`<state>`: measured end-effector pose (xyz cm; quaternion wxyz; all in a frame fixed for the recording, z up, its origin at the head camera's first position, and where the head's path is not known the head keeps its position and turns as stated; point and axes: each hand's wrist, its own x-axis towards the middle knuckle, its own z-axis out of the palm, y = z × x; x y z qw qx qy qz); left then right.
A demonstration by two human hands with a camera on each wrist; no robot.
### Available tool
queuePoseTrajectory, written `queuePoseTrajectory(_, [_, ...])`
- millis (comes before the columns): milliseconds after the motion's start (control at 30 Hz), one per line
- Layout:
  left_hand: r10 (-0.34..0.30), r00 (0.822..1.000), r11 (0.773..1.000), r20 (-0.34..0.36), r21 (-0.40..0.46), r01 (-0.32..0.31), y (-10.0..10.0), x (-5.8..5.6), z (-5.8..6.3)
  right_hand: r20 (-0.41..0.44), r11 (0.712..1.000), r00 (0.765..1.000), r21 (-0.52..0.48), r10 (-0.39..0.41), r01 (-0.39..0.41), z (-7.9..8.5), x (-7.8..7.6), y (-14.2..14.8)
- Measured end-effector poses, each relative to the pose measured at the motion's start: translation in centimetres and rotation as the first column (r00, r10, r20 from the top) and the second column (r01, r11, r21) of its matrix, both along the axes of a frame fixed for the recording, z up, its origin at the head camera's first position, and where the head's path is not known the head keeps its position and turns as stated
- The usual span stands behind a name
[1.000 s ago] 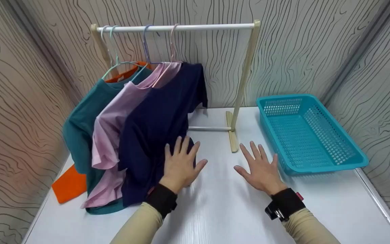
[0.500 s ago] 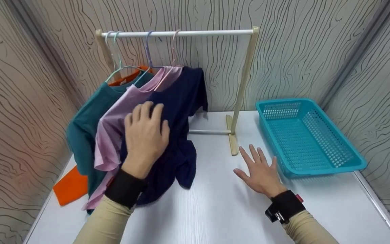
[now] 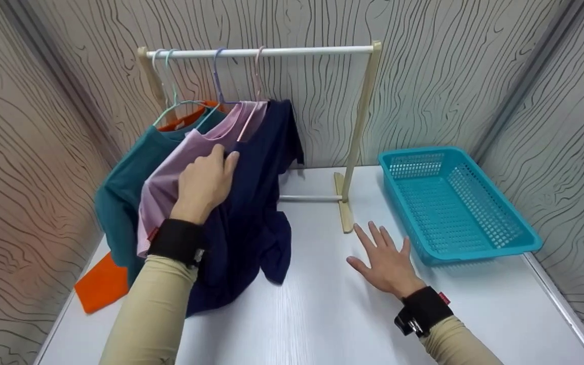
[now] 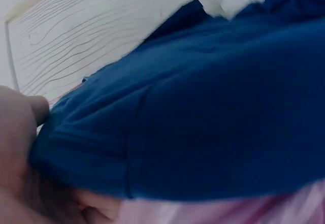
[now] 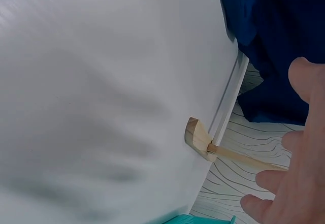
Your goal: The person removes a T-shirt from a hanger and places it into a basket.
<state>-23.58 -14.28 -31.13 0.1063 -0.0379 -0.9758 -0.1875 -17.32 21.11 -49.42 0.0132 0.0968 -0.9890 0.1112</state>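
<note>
A navy T-shirt point(image 3: 254, 197) hangs at the front of the row on a pink hanger point(image 3: 258, 76). My left hand point(image 3: 203, 180) grips its near shoulder, the cloth caught between thumb and curled fingers in the left wrist view, where the shirt point(image 4: 193, 117) fills much of the picture. Right behind it hangs a pink T-shirt point(image 3: 170, 177), partly covered by my hand and the navy cloth. My right hand point(image 3: 386, 263) is spread with straight fingers over the table, holding nothing, between the rack's foot and the basket.
A rack with a white rail point(image 3: 317, 50) and wooden posts stands at the back. Further left hang a teal shirt point(image 3: 124, 187) and an orange garment point(image 3: 102, 284). The turquoise basket point(image 3: 474, 253) sits right on the white table point(image 3: 302, 314); patterned walls enclose three sides.
My left hand has moved up and left from the navy T-shirt's lower part to its shoulder and taken hold of the cloth there. The right hand has stayed nearly in place.
</note>
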Motion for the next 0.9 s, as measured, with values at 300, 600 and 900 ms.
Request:
queuePoseTrajectory(300, [-0.061,0.997,0.997,0.053,0.048,0.059,1.5,-1.7,0.0,0.021,1.000,1.000,0.001,-0.014,0.014,-0.3,0.3,0.3])
queuePoseTrajectory(600, [-0.052,0.996,0.992,-0.072,0.115,0.060,0.1,-1.4,0.3,0.008,1.000,1.000,0.006,-0.007,0.006,-0.4,0.2,0.2])
queuePoseTrajectory(900, [-0.082,0.966,0.990,-0.244,0.090,0.106,-2.6,-0.1,1.5,-0.002,1.000,1.000,-0.006,0.009,-0.009,-0.5,0.2,0.0])
